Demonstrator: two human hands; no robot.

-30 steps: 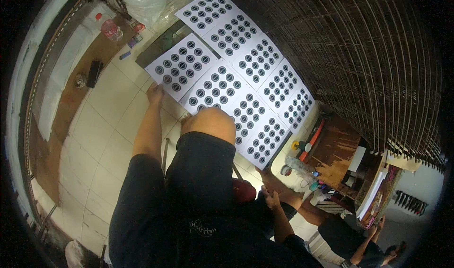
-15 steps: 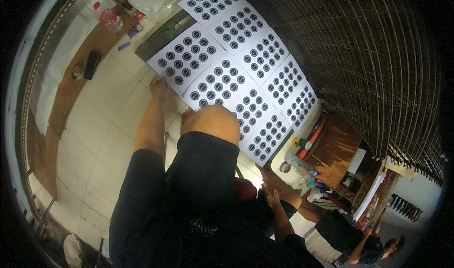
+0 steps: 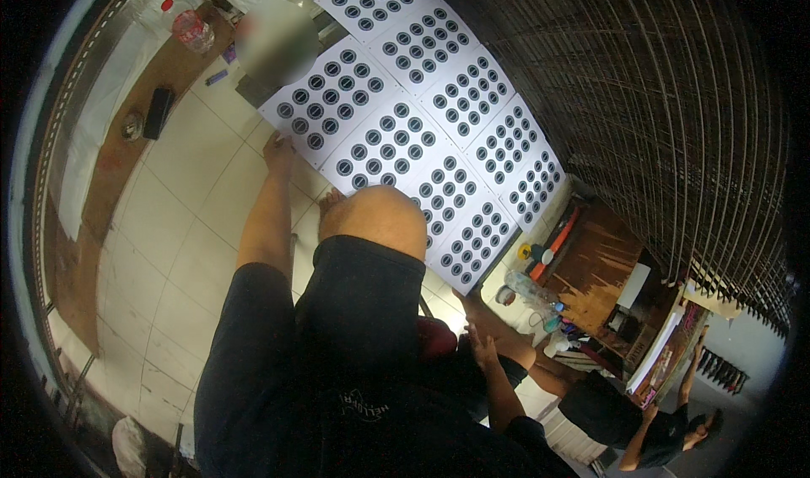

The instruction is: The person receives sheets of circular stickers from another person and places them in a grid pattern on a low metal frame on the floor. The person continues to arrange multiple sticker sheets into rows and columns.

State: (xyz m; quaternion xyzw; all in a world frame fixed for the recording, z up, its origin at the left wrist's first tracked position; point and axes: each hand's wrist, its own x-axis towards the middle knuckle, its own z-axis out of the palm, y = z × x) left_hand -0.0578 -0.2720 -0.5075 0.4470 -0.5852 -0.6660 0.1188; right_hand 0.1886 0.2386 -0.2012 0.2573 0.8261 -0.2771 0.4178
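Note:
White printed sheets, each with rows of round black designs, lie edge to edge on a low dark-edged surface in front of me. My left hand is at the near left corner of the sheets, fingers apart, touching or just beside the edge; the fingertips are partly hard to make out. My right hand is low beside my right leg, its fingers loosely apart, with nothing seen in it. My bent left knee covers part of the near sheets.
A tall wire rack rises along the right. Beyond the sheets' right end are a clear plastic bottle, tape rolls and a wooden board. A bottle with a red cap stands far left. Another person is at a shelf, lower right.
A blurred, pale round patch now covers the area by the sheets' far left corner. The other person's arm stretches farther up along the shelf. My hands stay nearly in place.

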